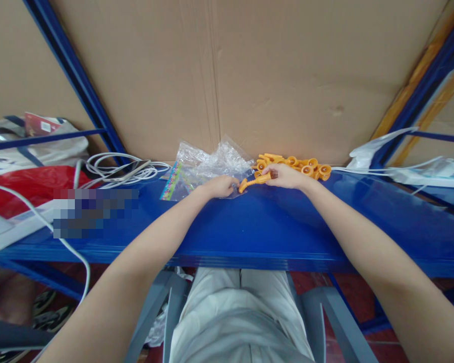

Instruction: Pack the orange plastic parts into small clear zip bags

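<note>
My right hand [284,176] is closed around an orange plastic piece [258,181] with a ribbed stem and a hooked end pointing left. The fingers of my left hand [224,186] are pinched on the edge of a clear plastic bag [196,184], close to the hooked end. A colourful printed strip runs down the bag's left side. Just behind my right hand lies a pile of similar orange pieces [308,169], several with round cup-like ends. More crumpled clear plastic [227,154] lies behind my left hand, against the cardboard.
The blue shelf [245,232] has a raised front edge above my lap. A cardboard sheet [249,75] stands behind it. Coiled white cable [113,169], a red bag [30,184] and a fabric bag [41,141] occupy the left. White plastic [378,146] lies at the right.
</note>
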Tool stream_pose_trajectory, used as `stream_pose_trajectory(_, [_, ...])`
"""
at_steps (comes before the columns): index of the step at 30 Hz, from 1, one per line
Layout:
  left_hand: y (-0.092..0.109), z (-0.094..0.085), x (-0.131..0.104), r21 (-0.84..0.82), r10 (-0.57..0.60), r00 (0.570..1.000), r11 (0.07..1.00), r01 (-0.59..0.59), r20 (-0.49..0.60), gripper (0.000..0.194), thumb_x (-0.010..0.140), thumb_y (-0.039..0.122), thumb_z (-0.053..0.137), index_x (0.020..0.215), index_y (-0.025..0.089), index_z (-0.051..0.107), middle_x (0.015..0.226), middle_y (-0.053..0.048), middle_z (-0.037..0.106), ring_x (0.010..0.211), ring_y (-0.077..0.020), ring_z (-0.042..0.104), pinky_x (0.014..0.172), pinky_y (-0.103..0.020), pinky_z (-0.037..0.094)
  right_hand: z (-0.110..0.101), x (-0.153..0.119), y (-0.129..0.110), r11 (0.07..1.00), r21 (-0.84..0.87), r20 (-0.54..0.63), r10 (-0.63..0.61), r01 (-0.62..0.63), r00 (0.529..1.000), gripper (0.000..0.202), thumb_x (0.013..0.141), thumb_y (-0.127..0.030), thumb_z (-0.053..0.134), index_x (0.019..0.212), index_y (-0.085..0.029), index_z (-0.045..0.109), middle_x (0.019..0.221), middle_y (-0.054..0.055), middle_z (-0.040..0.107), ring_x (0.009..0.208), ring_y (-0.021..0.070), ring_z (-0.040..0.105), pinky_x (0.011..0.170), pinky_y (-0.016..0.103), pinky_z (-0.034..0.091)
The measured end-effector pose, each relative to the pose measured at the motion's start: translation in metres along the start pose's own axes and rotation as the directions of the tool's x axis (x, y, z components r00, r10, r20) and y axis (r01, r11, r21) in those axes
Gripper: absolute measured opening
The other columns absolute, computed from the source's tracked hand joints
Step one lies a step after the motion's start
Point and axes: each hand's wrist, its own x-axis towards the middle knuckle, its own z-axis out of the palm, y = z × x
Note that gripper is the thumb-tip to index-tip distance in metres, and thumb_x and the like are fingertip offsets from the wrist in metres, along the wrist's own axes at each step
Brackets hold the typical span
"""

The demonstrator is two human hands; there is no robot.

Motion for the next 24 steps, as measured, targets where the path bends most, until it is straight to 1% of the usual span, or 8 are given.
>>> stream_pose_trajectory(2, [0.000,0.000,0.000,0.003,0.002,1.000,1.000,-0.002,-0.014,0.035,0.082,0.015,0.047,0.105,0.020,0.073,0.081,-0.005,0.073,0.069,-0.0188,0.064,0.063,-0.026,0.044,-0.001,-0.001,-0.004,0.993,-0.113,0.022,-0.014,0.016,1.000,0.019,0.068,-0.013,0.066,0.086,-0.020,0.067,0.075,0.000,0.064,0.068,0.0159,0.058,0.068,0.031,0.047])
stream_pose_trajectory(4, [0.001,0.000,0.000,-0.015,0.006,1.000,1.000,-0.007,-0.007,0.030,0.083,0.019,0.049,0.101,0.020,0.073,0.078,-0.005,0.071,0.066,-0.0183,0.062,0.060,-0.026,0.041,-0.003,-0.003,-0.008,0.975,-0.218,0.033,-0.046,0.052,0.998,0.019,0.071,-0.015,0.067,0.089,-0.021,0.070,0.079,0.002,0.067,0.072,0.0176,0.061,0.071,0.032,0.048])
stream_pose_trajectory(7, [0.004,-0.002,-0.002,-0.072,0.022,0.999,0.997,-0.020,0.030,0.031,0.082,0.019,0.049,0.103,0.021,0.071,0.077,-0.003,0.070,0.062,-0.0159,0.059,0.057,-0.024,0.038,-0.003,-0.006,-0.015,0.926,-0.369,0.050,-0.074,0.087,0.996,0.021,0.074,-0.018,0.066,0.094,-0.022,0.073,0.087,0.004,0.072,0.078,0.0202,0.064,0.072,0.032,0.047])
stream_pose_trajectory(11, [0.006,-0.005,-0.003,-0.129,0.030,0.998,0.991,-0.024,0.047,0.031,0.080,0.018,0.048,0.101,0.022,0.070,0.079,-0.001,0.070,0.063,-0.0146,0.058,0.058,-0.024,0.038,-0.003,-0.009,-0.024,0.856,-0.509,0.080,-0.055,0.088,0.995,0.019,0.080,-0.020,0.064,0.096,-0.023,0.074,0.090,0.005,0.073,0.083,0.0225,0.065,0.072,0.032,0.044])
stream_pose_trajectory(14, [0.004,-0.004,-0.003,-0.122,0.023,0.999,0.992,-0.017,0.046,0.027,0.079,0.016,0.049,0.096,0.020,0.069,0.079,-0.003,0.070,0.064,-0.0162,0.058,0.060,-0.026,0.038,-0.003,-0.010,-0.030,0.832,-0.548,0.088,-0.044,0.085,0.995,0.017,0.083,-0.021,0.064,0.096,-0.023,0.074,0.092,0.006,0.073,0.085,0.0239,0.066,0.072,0.033,0.042])
stream_pose_trajectory(18, [-0.002,-0.003,-0.001,-0.094,-0.006,1.000,0.996,0.006,0.001,0.024,0.077,0.013,0.049,0.094,0.020,0.064,0.081,-0.004,0.069,0.069,-0.0180,0.058,0.062,-0.027,0.038,-0.003,-0.012,-0.032,0.814,-0.574,0.084,-0.048,0.088,0.995,0.020,0.085,-0.022,0.062,0.101,-0.023,0.074,0.095,0.006,0.074,0.089,0.0249,0.066,0.073,0.033,0.042])
stream_pose_trajectory(21, [-0.004,-0.005,-0.002,-0.129,-0.005,0.999,0.992,0.000,-0.040,0.024,0.076,0.011,0.048,0.094,0.021,0.060,0.085,-0.003,0.068,0.073,-0.0176,0.059,0.064,-0.026,0.039,-0.003,-0.012,-0.031,0.822,-0.563,0.072,-0.060,0.090,0.996,0.023,0.086,-0.023,0.061,0.104,-0.025,0.075,0.098,0.005,0.074,0.092,0.0259,0.066,0.076,0.035,0.044])
stream_pose_trajectory(24, [-0.001,-0.009,-0.003,-0.182,0.004,0.995,0.983,-0.023,-0.102,0.019,0.078,0.011,0.047,0.091,0.021,0.056,0.085,-0.003,0.067,0.077,-0.0180,0.060,0.068,-0.026,0.041,-0.003,-0.011,-0.030,0.851,-0.516,0.044,-0.089,0.099,0.995,0.022,0.084,-0.024,0.064,0.103,-0.026,0.076,0.097,0.005,0.075,0.093,0.0274,0.066,0.081,0.038,0.045])
